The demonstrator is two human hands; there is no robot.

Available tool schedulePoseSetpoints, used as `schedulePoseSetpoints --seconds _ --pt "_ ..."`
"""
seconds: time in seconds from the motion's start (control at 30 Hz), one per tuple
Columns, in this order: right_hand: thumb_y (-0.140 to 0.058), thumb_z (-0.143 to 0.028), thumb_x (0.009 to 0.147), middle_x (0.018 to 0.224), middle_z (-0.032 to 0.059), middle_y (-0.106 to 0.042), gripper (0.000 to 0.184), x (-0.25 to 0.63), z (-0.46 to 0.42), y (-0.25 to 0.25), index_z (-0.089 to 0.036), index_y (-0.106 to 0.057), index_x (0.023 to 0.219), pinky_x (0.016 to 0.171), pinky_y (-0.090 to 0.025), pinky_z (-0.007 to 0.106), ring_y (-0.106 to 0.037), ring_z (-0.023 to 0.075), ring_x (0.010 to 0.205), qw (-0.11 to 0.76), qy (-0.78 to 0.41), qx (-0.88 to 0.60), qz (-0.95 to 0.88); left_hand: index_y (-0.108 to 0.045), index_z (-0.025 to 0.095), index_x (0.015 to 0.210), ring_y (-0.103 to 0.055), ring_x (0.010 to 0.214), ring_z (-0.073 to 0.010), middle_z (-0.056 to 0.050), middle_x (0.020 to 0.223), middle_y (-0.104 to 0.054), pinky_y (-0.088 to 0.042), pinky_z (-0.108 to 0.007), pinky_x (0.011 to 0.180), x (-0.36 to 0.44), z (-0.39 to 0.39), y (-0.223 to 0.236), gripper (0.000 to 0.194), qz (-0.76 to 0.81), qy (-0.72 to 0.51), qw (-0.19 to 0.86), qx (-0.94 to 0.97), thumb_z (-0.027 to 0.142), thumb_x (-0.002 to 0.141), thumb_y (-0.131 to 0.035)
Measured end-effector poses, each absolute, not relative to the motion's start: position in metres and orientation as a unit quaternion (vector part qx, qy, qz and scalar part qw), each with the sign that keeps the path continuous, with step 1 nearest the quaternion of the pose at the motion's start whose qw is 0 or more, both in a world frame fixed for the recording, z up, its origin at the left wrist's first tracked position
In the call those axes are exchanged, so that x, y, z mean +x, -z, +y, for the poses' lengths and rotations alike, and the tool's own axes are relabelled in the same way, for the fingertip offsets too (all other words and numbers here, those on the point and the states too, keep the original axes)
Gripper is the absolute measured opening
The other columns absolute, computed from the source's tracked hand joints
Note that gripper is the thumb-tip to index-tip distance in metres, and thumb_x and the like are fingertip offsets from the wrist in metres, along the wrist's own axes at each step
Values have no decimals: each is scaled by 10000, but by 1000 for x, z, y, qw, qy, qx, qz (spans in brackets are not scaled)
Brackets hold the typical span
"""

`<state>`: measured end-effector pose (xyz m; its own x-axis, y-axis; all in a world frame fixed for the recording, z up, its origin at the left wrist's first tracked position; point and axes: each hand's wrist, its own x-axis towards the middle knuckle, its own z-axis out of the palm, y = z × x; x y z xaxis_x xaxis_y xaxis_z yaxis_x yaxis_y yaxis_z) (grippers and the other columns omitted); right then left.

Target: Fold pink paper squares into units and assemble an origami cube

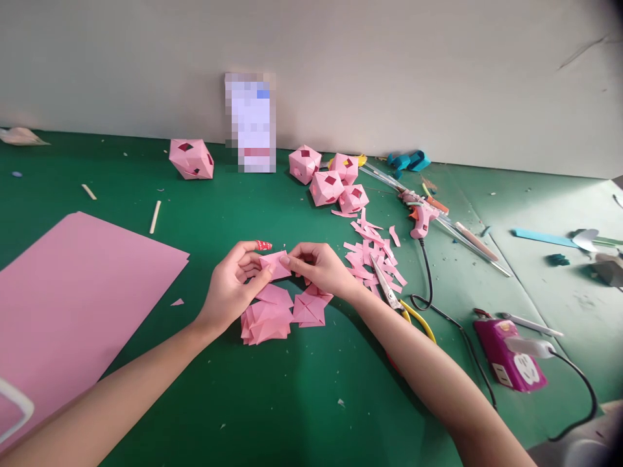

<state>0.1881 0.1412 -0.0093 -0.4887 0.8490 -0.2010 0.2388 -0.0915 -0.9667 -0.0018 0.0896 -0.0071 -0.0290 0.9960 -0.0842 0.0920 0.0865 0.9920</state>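
Note:
Between my two hands is a small folded piece of pink paper [275,264]. My left hand [237,275] pinches its left side, thumb in front; one finger has a red patterned wrap. The thumb and fingers of my right hand [316,264] close on its right edge. Just below lie a pile of pink paper pieces [265,321] and, to its right, creased pink squares [310,308], partly hidden by my right hand. Several folded pink paper balls [327,187] with cut-out openings stand farther back; another paper ball [191,159] sits apart at the left.
Large pink sheets [82,292] cover the left of the green table. Right of my hands are pink paper strips [372,253], scissors [387,285] partly under my forearm, a pink glue gun [422,217] with its cord, and a purple power socket [511,357]. A blurred-out panel [253,123] leans on the wall.

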Motion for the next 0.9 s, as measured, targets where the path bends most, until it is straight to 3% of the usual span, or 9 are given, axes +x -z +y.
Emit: schedulePoseSetpoints --seconds 0.47,0.9 --pt "-578 -495 930 671 -19 -556 365 190 141 6 -170 -620 770 572 -368 243 -441 97 594 219 -572 -400 -681 -598 198 1142 -705 808 -179 -20 847 -706 -598 -304 754 -4 93 11 414 538 -482 518 459 335 792 -769" --pt "-620 -516 908 706 4 -647 382 190 140 5 -159 -669 783 586 -382 242 -485 102 605 212 -569 -400 -686 -598 202 1149 -696 763 -164 -17 843 -700 -594 -295 726 -6 94 14 408 538 -493 517 448 307 790 -763"
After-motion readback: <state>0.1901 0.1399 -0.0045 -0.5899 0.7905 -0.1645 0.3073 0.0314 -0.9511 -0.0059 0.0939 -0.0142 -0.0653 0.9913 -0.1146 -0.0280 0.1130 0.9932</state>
